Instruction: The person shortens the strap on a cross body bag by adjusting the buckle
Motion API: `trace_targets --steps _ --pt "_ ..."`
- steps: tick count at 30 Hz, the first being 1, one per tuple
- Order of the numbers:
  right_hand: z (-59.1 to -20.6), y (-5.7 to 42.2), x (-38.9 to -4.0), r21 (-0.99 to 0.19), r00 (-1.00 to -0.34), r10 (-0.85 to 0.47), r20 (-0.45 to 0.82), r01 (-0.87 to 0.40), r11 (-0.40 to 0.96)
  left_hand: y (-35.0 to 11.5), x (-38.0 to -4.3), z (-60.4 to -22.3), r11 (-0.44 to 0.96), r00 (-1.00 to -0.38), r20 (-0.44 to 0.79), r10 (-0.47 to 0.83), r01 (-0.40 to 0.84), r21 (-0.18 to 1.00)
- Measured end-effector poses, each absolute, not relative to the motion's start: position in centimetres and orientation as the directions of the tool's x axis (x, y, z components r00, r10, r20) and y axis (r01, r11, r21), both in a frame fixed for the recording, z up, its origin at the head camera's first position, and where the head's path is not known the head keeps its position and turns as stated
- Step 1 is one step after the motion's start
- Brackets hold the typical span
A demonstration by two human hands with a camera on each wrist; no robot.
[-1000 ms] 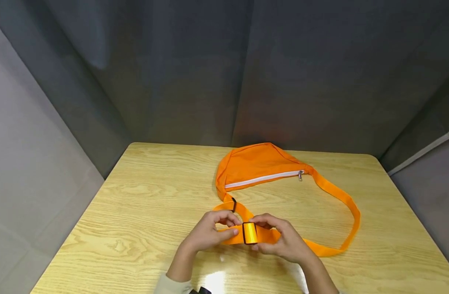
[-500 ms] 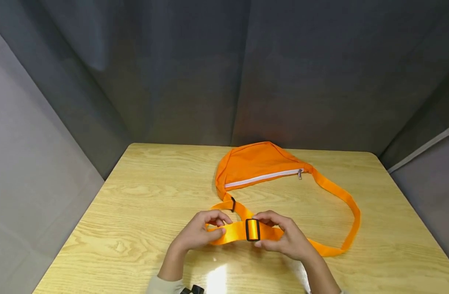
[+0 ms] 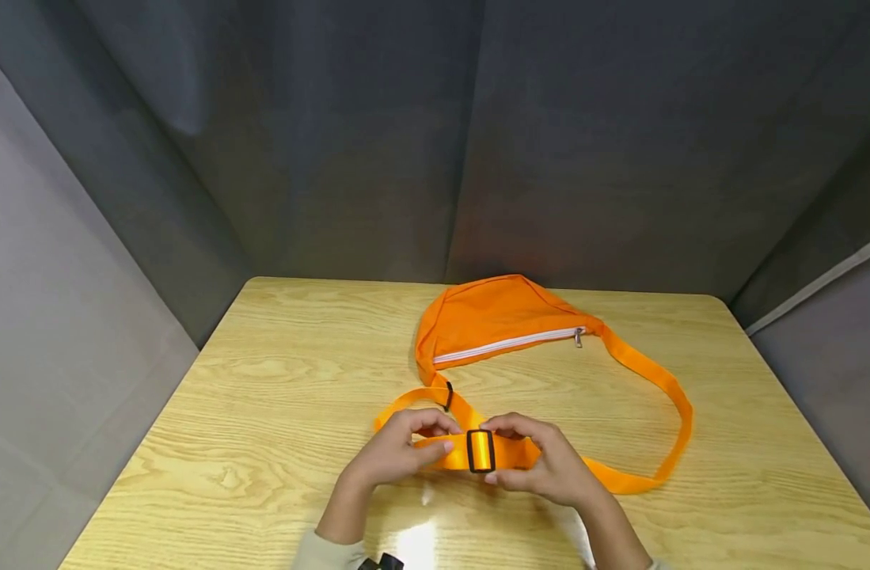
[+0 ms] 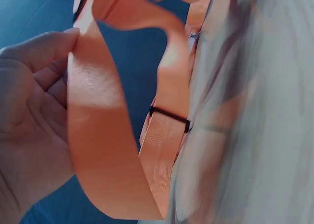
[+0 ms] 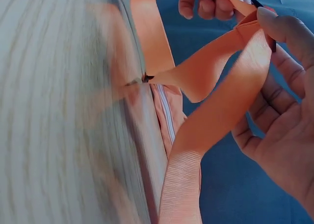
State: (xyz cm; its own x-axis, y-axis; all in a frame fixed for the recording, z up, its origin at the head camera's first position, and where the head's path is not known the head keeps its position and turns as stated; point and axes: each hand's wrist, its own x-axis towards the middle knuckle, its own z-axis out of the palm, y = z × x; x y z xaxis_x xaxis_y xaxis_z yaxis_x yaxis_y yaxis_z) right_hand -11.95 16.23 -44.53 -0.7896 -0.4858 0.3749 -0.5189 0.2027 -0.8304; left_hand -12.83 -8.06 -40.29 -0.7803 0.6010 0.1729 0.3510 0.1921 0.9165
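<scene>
An orange waist bag (image 3: 506, 317) with a white zipper lies at the back of the table, its orange strap (image 3: 637, 366) looping round to the front. Over the near part of the table, my left hand (image 3: 400, 453) pinches the webbing between thumb and fingers. Just right of it, my right hand (image 3: 548, 467) grips the strap at the black slider buckle (image 3: 470, 451), thumb below and fingers above. Webbing runs through that slider. In the left wrist view, a band of strap (image 4: 100, 131) hangs in a loop beside the left palm. A second black buckle (image 4: 169, 117) sits farther along.
The wood-grain table (image 3: 278, 380) has its back edge against a dark curtain (image 3: 349, 142). A metal zipper pull (image 3: 578, 339) hangs at the bag's right end. A pale panel (image 3: 64, 317) stands on the left.
My left hand moved left along the webbing, then back toward the slider. The strap loop behind it now bulges farther left. My right hand stays at the slider, and the bag lies almost unchanged.
</scene>
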Motion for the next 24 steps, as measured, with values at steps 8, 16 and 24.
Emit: trace_targets --steps 8,16,24 --pt "-42.5 15.4 -11.1 -0.816 -0.788 -0.469 0.4 -0.539 0.21 -8.5 -12.8 -40.3 0.222 -0.794 0.168 0.584 0.355 0.908" --pt "-41.5 15.2 -10.9 -0.817 -0.798 -0.465 0.384 -0.528 0.232 -7.3 -12.7 -42.1 0.109 -0.788 0.247 0.563 0.367 0.924" --pt "-41.4 15.6 -10.9 -0.827 -0.817 -0.45 0.36 -0.503 0.25 -7.5 -13.6 -43.8 0.159 -0.75 0.391 0.533 0.543 0.824"
